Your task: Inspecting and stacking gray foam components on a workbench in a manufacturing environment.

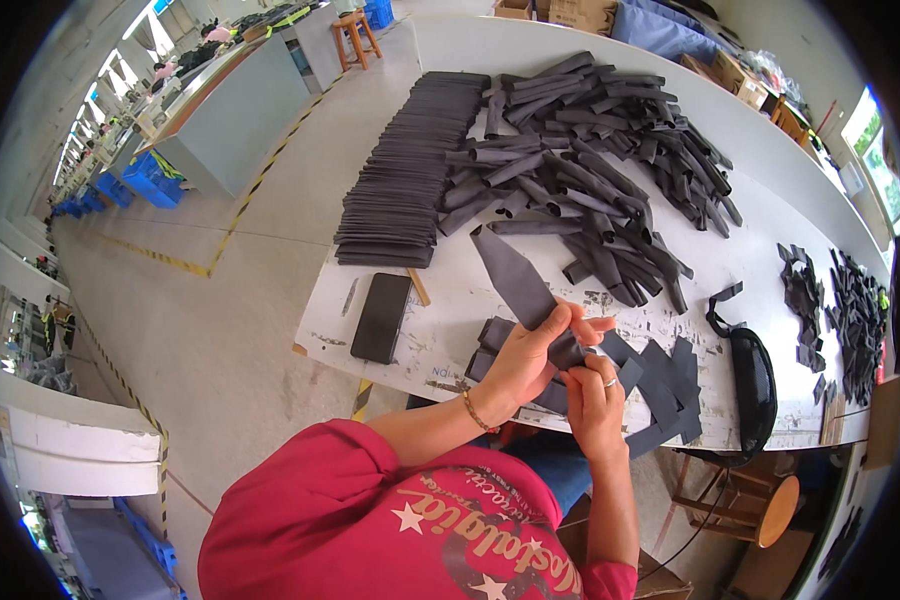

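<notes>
A black fabric strip (513,272) with a tapered far end is held up over the near edge of the table. My left hand (530,352) is closed round its lower part, thumb on top. The fingers of my right hand (595,395) pinch the strip's near end, where the cloth bends over; the fingertips are partly hidden. Under and beside my hands lie flat black fabric pieces (670,388), overlapping at the table edge. Beyond them spreads a loose heap of rolled black fabric tubes (600,180). Left of that heap, flattened black pieces (400,170) lie in a long, neat row.
A black phone (381,318) and a thin wooden stick (418,287) rest on the white table (320,315) to the left. On the right are a black mesh pouch (755,385) and piles of dark scraps (855,320). A wooden stool (770,510) stands below the right side.
</notes>
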Demonstrator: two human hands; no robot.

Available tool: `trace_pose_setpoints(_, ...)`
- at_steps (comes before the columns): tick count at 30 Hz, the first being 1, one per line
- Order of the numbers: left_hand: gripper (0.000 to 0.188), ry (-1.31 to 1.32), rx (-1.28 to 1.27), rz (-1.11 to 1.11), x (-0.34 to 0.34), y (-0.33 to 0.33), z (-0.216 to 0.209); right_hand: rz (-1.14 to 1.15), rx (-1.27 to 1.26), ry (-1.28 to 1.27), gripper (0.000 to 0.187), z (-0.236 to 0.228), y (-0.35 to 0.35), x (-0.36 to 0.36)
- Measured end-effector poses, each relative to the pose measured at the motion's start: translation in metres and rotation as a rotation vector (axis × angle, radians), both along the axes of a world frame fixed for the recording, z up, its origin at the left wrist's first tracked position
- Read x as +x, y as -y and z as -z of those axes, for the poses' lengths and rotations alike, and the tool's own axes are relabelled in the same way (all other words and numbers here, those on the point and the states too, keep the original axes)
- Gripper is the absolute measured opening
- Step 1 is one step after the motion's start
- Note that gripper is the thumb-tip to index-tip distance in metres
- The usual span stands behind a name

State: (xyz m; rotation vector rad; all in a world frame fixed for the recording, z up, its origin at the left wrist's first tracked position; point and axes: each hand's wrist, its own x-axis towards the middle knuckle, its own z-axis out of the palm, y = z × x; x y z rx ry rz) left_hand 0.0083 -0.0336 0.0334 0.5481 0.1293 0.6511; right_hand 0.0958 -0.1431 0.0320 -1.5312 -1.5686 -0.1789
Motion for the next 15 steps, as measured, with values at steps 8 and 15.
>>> trace_pose_setpoints(8, 0.024, 0.054, 0.002, 0.013, -0.004, 0.001, -0.003, -0.028, 0.009, -0.027, 0.018, -0.009, -0.006, -0.001)
trace_pose_setpoints(15, 0.024, 0.104, -0.094, 0.030, -0.004, 0.004, 0.000, -0.042, -0.042, -0.033, 0.015, -0.013, -0.015, -0.004)
